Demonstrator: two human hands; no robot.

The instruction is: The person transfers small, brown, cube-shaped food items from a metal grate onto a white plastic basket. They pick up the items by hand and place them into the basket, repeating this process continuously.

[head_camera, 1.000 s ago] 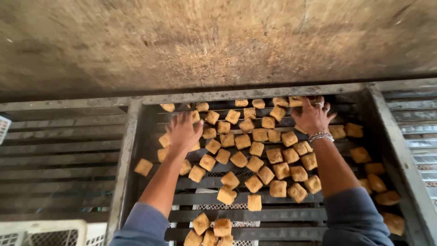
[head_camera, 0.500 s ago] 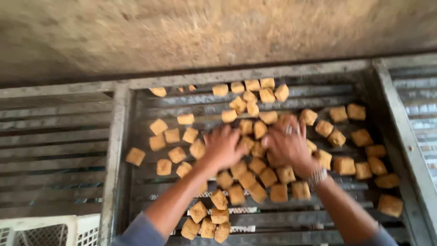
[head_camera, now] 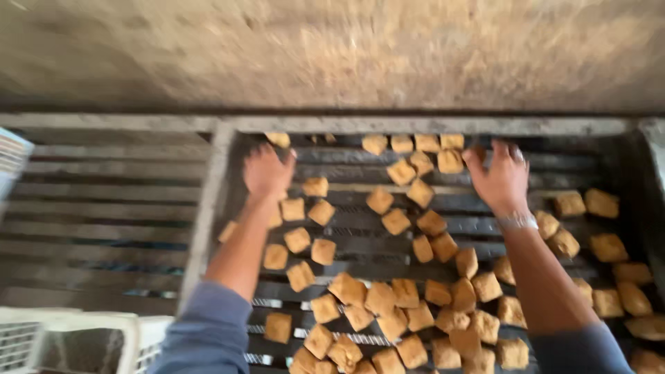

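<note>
Both hands have moved apart and up toward the far edge since half a second ago, when they were pressed close together in the middle of the pile. Now the left hand (head_camera: 267,172) rests at the far left corner of the slatted rack (head_camera: 208,208), fingers loosely curled over the slats, and it seems to grasp nothing, though the blur makes it hard to be sure. The right hand (head_camera: 500,179), with a bracelet (head_camera: 518,221) at the wrist, lies spread at the far right, fingers open and touching the nearest pieces.

Golden brown cubes (head_camera: 388,305) are scattered over the dark rack, thin near the far edge and crowded together near the person. They look like fried pieces, light and a little puffed, with a dry skin that should not slip. I judge them soft inside, so they may dent or tear under a hard squeeze. It is better to push them with a flat palm, or to lift one by two opposite sides.

The rack is made of long bars with gaps, and small pieces could catch there. A second rack (head_camera: 104,208) lies to the left, and a white plastic crate (head_camera: 76,332) stands at the near left. Behind all is a rough, stained wall (head_camera: 346,55).
</note>
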